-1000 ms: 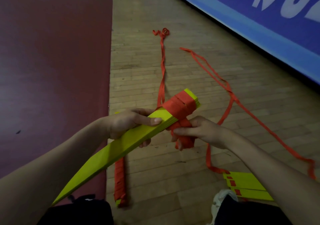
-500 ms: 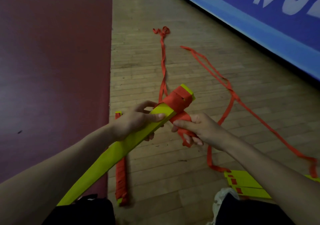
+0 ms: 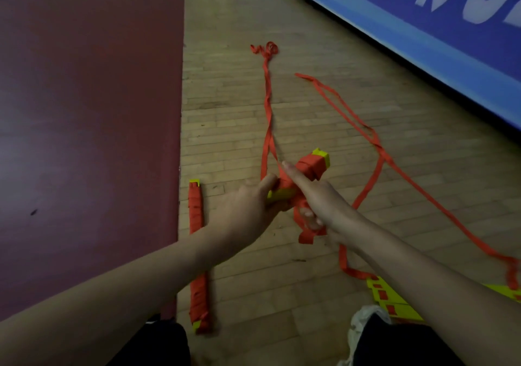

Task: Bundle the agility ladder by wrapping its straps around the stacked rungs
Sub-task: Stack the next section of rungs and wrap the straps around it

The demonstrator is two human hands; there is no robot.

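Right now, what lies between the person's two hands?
In the head view, the stacked yellow rungs, wound with red strap, lie between the left hand and the right hand.

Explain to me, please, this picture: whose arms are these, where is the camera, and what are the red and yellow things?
There is no machine here: a person works with bare hands, and one camera worn on the head looks down at them, so both arms enter from below. The left hand grips a stack of yellow rungs, the flat steps of an agility ladder, partly wrapped in red. The right hand holds the red strap beneath the stack, forefinger stretched along it. More strap trails over the wooden floor. There also lie a finished bundle beside the dark red area and some loose rungs at lower right.
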